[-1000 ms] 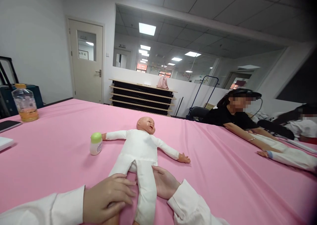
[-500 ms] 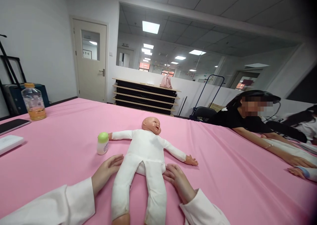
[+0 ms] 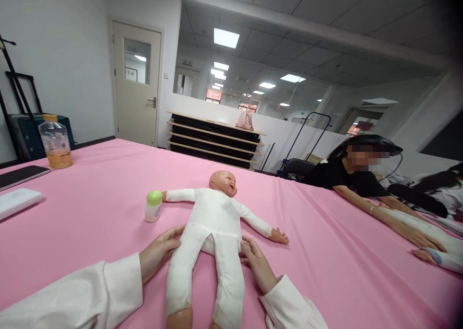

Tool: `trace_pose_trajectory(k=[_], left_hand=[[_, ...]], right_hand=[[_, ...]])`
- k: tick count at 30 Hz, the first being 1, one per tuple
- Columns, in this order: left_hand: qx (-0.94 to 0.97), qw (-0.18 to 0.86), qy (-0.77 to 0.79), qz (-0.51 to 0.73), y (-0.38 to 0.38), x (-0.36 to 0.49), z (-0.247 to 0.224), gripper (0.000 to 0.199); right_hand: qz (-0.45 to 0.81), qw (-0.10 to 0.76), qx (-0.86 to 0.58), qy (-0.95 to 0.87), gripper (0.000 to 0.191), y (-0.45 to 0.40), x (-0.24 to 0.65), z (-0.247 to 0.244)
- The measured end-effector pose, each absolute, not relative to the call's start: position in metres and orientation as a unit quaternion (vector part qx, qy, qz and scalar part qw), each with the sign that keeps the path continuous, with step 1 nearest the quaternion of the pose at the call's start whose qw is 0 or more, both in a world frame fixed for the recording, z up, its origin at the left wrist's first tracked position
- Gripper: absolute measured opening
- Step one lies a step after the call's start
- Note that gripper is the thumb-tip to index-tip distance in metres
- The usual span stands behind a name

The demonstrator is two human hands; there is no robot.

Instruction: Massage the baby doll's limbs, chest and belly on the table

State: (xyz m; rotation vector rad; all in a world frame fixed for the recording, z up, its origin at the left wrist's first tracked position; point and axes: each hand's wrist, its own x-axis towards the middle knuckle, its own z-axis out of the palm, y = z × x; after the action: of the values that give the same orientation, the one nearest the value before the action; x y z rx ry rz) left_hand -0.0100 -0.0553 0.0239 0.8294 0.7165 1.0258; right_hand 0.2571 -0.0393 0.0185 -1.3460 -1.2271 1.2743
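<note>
A baby doll with a white cloth body lies on its back on the pink tablecloth, arms spread and head at the far end. At its hip on the left side, my left hand is curled against the cloth, some fingertips hidden by the body. My right hand presses on the opposite hip, fingers bent and partly tucked beside it. Close to the doll's hand on the left stands a small bottle with a green cap.
At the left are a drink bottle, a dark flat device and a white case. On the right, a person in black reaches over another white-bodied doll. Behind the table stands a stack of boards.
Both my hands have come inward, from resting beside the doll's hips to holding them. The view has shifted slightly. The doll lies in nearly the same pose.
</note>
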Motion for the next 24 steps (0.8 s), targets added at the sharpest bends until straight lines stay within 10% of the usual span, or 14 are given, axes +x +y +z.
trace_pose_trajectory(k=[13, 24], left_hand=[[0.561, 0.75, 0.177, 0.303, -0.057, -0.02, 0.02, 0.085], [0.446, 0.712, 0.299, 0.452, -0.045, 0.013, 0.029, 0.053]], right_hand=[[0.543, 0.516, -0.508, -0.425, 0.061, -0.03, 0.259, 0.01], [0.475, 0.497, -0.464, -0.558, 0.051, -0.031, 0.243, 0.025]])
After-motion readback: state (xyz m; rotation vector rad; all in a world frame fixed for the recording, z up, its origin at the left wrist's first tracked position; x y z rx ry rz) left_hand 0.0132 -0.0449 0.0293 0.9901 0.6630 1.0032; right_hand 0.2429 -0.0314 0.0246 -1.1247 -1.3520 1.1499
